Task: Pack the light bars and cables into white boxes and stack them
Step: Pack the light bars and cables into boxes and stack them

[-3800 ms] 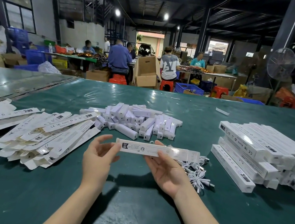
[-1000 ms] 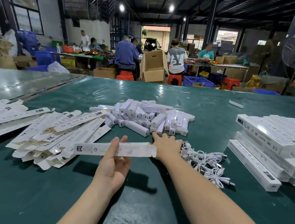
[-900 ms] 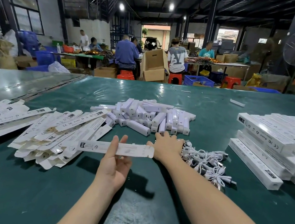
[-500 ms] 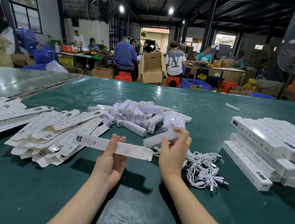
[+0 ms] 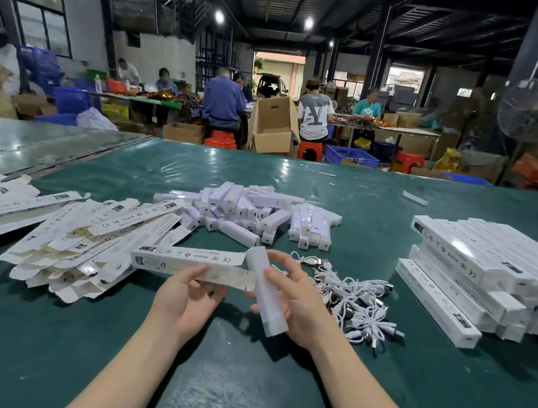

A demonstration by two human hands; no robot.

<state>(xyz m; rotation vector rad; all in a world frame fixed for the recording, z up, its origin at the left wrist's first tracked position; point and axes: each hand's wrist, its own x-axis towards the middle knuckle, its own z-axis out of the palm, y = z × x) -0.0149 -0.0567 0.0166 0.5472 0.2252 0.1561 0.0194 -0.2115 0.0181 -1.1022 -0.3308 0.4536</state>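
1. The left hand pinches an opened white box between thumb and curled fingers. It grips near the box's right end, so most of the box's length runs out to the left of the grip.
2. The box is held level above the green table, with its printed side facing up and its open end pointing right.
3. The right hand is closed round a white light bar, with the fingers wrapped over its upper part and the thumb across it.
4. The bar lies slantwise through that grip. Its far tip is just beside the box's open end, and its near end juts past the heel of the hand.
5. Whether the tip has entered the box cannot be told.
6. A heap of loose light bars lies beyond the hands.
7. A tangle of white cables lies just to the right of the right hand.
8. Flat unfolded cartons are fanned out on the left.
9. Packed boxes are stacked in layers on the right.
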